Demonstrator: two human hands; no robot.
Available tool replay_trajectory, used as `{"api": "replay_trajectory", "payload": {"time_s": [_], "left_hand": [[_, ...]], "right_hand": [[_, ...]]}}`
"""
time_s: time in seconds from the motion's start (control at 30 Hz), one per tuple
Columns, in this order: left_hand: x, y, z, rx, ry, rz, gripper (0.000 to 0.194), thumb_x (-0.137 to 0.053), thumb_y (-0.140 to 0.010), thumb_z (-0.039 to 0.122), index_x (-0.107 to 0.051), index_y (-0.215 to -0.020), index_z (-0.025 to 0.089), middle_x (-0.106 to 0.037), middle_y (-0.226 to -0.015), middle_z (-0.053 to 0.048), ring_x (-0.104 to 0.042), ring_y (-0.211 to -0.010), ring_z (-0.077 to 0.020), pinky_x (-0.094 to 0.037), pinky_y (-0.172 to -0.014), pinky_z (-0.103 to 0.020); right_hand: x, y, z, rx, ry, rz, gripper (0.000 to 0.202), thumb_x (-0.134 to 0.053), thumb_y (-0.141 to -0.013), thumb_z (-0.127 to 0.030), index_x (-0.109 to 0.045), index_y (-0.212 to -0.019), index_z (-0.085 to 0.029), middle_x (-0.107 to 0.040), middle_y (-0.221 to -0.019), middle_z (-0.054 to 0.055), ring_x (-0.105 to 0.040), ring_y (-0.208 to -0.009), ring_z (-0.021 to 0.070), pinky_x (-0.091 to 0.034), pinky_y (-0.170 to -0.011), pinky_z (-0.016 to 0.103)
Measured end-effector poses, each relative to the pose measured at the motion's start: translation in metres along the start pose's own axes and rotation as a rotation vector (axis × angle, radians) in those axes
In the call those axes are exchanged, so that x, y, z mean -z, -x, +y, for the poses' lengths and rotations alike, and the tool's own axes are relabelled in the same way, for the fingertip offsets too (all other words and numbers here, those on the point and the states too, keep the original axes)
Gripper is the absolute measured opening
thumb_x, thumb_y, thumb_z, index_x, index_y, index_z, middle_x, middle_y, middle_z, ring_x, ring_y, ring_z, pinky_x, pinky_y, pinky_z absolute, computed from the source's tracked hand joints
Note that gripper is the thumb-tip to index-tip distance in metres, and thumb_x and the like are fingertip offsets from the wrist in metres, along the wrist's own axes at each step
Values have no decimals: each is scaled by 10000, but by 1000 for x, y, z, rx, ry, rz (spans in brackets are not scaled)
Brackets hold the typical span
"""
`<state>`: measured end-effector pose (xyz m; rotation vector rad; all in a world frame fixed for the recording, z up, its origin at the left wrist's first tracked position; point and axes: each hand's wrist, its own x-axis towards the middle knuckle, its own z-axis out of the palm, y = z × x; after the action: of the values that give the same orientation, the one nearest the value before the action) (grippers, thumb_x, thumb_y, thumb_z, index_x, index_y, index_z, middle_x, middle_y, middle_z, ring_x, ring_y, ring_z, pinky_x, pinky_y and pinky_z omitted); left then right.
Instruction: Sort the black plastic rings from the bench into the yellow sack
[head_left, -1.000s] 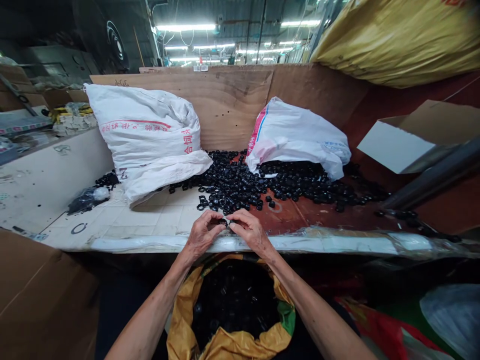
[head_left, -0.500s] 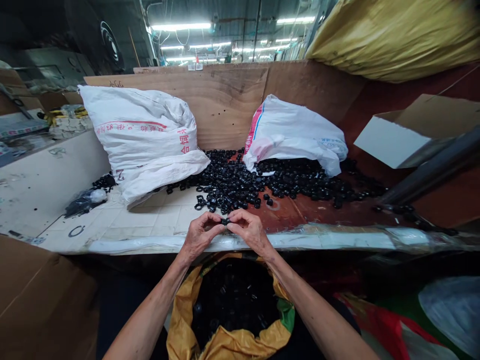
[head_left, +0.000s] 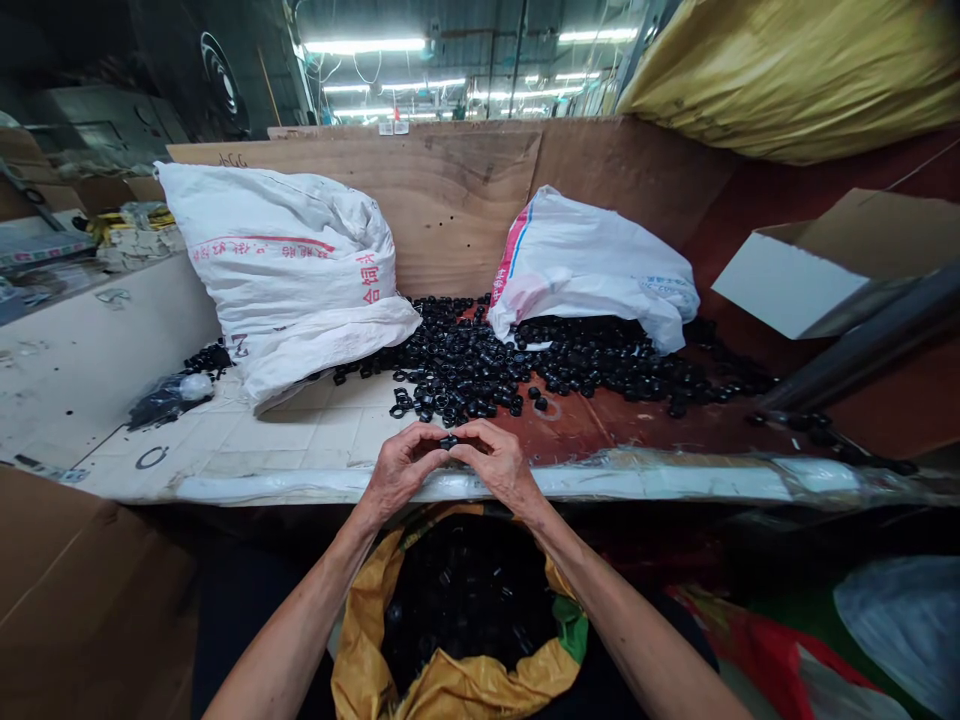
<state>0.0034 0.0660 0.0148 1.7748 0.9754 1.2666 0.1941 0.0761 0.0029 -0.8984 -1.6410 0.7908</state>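
Between the fingertips of both hands is a small black plastic part (head_left: 448, 442), mostly covered by the fingers. My left hand (head_left: 403, 467) pinches it from the left, thumb and forefinger closed. From the other side my right hand (head_left: 493, 463) grips it the same way. Both hands hover over the front edge of the worktable (head_left: 330, 425). Just beyond them lies a pile of loose black plastic parts (head_left: 469, 370), some of them ring-shaped. Below my wrists stands an open yellow sack (head_left: 367, 640) with many black pieces inside.
Two white woven sacks, one on the left (head_left: 292, 270) and one on the right (head_left: 592, 265), lie behind and beside the pile. A wooden board (head_left: 457, 190) closes off the back. At right are an open cardboard box (head_left: 795, 280) and a dark metal bar (head_left: 862, 345).
The fingers have shifted slightly around the small black part, and the right fingertips are closer to the left ones. Otherwise the hands stay in the same place.
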Motion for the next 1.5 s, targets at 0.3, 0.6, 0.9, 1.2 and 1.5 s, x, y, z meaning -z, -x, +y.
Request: {"api": "replay_trajectory", "payload": {"time_s": [0.3,0.6,0.9,1.2,1.5], "left_hand": [[1,2,4,-102,-73,-41,166,-663,-921,308,-725,-1024,193,-710,-1016,-82,-670,-957,-194,-545,-874,-331],[0,3,1,-100,-77,-8,181,-664,-919,308,-712,-1047,190,-707,-1025,-79,-670,-950,-190,-544,-869,-332],[0,4,1,-61,-40,-5,167,-678,-907,274,-716,-1046,189,-697,-1025,-70,-662,-943,-182,-531,-868,-315],[0,4,-8,-23,-15,35,197,-688,-895,293,-718,-1061,190,-684,-1029,-62,-656,-918,-173,-533,-844,-299],[-3,15,1,-38,-20,2,161,-669,-912,253,-702,-1051,179,-703,-1028,-66,-677,-960,-188,-543,-884,-315]], "right_hand": [[-5,0,-6,60,285,36,407,-611,-949,-417,-619,-605,-200,-565,-586,-4,-514,-573,134,-419,-604,259],[-6,7,-7,92,231,5,170,-589,-944,-343,-699,-943,-214,-664,-766,26,-607,-671,168,-494,-661,279],[-8,7,-8,150,355,42,222,-556,-975,-378,-682,-926,-202,-651,-795,45,-596,-726,184,-472,-750,308],[-4,8,-14,165,378,32,167,-619,-919,-354,-655,-833,-215,-606,-695,9,-550,-665,175,-462,-766,331],[-11,19,-22,83,200,38,173,-558,-930,-318,-666,-885,-190,-665,-789,36,-612,-711,171,-481,-687,276]]}}
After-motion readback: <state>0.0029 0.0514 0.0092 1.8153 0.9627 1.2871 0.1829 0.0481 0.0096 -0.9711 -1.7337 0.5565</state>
